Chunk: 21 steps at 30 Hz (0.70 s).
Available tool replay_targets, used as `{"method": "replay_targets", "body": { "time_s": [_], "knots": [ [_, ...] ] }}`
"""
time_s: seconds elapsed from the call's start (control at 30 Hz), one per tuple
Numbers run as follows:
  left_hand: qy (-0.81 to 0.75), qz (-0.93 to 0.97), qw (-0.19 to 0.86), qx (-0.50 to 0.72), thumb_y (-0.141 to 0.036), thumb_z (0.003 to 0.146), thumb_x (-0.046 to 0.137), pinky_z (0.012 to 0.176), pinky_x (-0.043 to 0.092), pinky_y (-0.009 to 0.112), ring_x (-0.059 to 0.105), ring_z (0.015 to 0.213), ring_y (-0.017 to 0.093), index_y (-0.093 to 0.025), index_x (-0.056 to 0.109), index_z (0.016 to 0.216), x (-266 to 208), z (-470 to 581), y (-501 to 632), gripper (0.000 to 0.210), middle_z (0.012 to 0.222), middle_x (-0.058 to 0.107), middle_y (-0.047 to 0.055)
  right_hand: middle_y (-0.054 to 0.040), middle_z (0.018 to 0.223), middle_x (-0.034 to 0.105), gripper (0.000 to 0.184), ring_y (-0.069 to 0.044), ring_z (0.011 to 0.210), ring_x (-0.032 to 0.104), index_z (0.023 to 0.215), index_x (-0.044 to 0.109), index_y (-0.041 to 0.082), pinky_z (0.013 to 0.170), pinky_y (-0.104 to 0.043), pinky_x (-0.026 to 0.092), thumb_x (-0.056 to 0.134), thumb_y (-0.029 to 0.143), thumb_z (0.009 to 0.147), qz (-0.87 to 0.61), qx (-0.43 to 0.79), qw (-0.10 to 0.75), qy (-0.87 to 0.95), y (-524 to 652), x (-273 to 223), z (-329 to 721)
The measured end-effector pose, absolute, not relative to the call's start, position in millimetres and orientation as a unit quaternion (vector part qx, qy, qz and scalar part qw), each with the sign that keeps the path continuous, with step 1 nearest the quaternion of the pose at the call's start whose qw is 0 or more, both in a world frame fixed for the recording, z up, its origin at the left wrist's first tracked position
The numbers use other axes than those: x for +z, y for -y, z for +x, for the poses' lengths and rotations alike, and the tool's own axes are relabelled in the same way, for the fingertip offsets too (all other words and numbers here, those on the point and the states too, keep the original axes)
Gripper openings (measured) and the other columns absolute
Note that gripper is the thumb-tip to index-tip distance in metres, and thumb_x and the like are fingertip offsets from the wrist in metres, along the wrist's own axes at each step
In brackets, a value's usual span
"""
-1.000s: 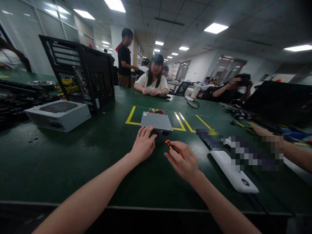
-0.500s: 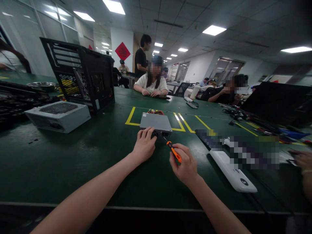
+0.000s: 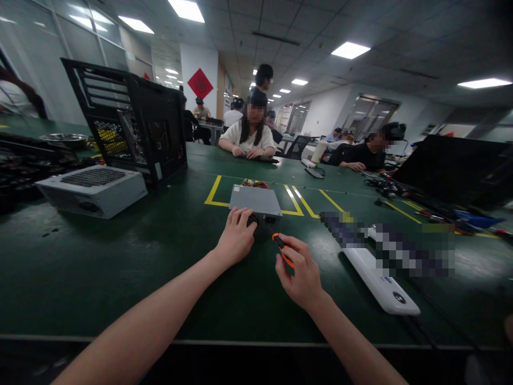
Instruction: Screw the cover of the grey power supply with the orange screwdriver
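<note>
A grey power supply unit (image 3: pixel 255 200) lies flat on the green table, with coloured wires bunched at its far side. My left hand (image 3: pixel 236 235) is closed over its near left edge, fingers curled down. A small dark part (image 3: pixel 253 220) shows beside those fingertips; its kind is hard to make out. In my right hand (image 3: pixel 300 270) is a screwdriver (image 3: pixel 279 241) with an orange and black handle. Its thin shaft points up and left toward the unit's near face. Whether the tip touches anything cannot be seen.
Left of me stand a larger power supply (image 3: pixel 94 192) and an open black computer case (image 3: pixel 132 117). A white device (image 3: pixel 385 286) lies to the right, near cables and tools. A person (image 3: pixel 250 133) sits across the table (image 3: pixel 192 315).
The screwdriver and my right hand have shifted slightly left, and the handle is turned differently in the fingers. My left hand stays on the power supply. A co-worker's hand at far right has mostly withdrawn.
</note>
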<state>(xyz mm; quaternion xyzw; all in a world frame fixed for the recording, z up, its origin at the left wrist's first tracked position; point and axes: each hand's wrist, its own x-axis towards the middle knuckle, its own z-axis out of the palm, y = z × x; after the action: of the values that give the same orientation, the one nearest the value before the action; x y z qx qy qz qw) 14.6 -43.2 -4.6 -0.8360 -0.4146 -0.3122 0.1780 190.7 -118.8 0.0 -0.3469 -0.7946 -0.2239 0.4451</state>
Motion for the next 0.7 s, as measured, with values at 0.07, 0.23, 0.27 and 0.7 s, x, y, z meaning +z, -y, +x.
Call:
{"method": "replay_targets", "body": {
  "time_s": [0.07, 0.23, 0.27, 0.7],
  "knots": [
    [0.416, -0.835, 0.176, -0.314, -0.015, 0.076, 0.053, 0.107, 0.025, 0.051, 0.034, 0.120, 0.030, -0.015, 0.062, 0.098, -4.5, 14.8, 43.2, 0.024, 0.124, 0.042, 0.014, -0.0115, 0.104, 0.056, 0.027, -0.020, 0.097, 0.057, 0.102, 0.046, 0.020, 0.074, -0.035, 0.055, 0.055, 0.010, 0.078, -0.352, -0.236, 0.439, 0.792, 118.5, -0.7, 191.3],
    [0.416, -0.834, 0.174, -0.318, -0.014, 0.077, 0.052, 0.106, 0.026, 0.052, 0.033, 0.119, 0.031, -0.016, 0.063, 0.097, -4.1, 16.6, 43.6, 0.024, 0.124, 0.043, 0.015, -0.0140, 0.112, 0.051, 0.037, -0.021, 0.105, 0.054, 0.110, 0.041, 0.019, 0.078, -0.037, 0.054, 0.052, 0.004, 0.077, -0.343, -0.222, 0.466, 0.785, 116.8, -2.2, 191.3],
    [0.417, -0.833, 0.175, -0.319, -0.014, 0.077, 0.052, 0.106, 0.026, 0.052, 0.033, 0.119, 0.031, -0.016, 0.063, 0.097, -3.9, 16.9, 43.8, 0.024, 0.124, 0.043, 0.015, -0.0139, 0.112, 0.050, 0.037, -0.022, 0.105, 0.054, 0.109, 0.041, 0.019, 0.076, -0.037, 0.055, 0.053, 0.006, 0.077, -0.349, -0.224, 0.466, 0.781, 116.6, -2.4, 191.1],
    [0.423, -0.828, 0.168, -0.328, -0.014, 0.076, 0.052, 0.106, 0.025, 0.050, 0.034, 0.117, 0.030, -0.017, 0.064, 0.095, -4.6, 19.0, 44.3, 0.022, 0.121, 0.044, 0.013, -0.0092, 0.108, 0.051, 0.034, -0.021, 0.100, 0.055, 0.109, 0.043, 0.024, 0.077, -0.038, 0.055, 0.054, 0.009, 0.080, -0.361, -0.237, 0.461, 0.775, 111.6, -3.9, 193.4]
  ]
}}
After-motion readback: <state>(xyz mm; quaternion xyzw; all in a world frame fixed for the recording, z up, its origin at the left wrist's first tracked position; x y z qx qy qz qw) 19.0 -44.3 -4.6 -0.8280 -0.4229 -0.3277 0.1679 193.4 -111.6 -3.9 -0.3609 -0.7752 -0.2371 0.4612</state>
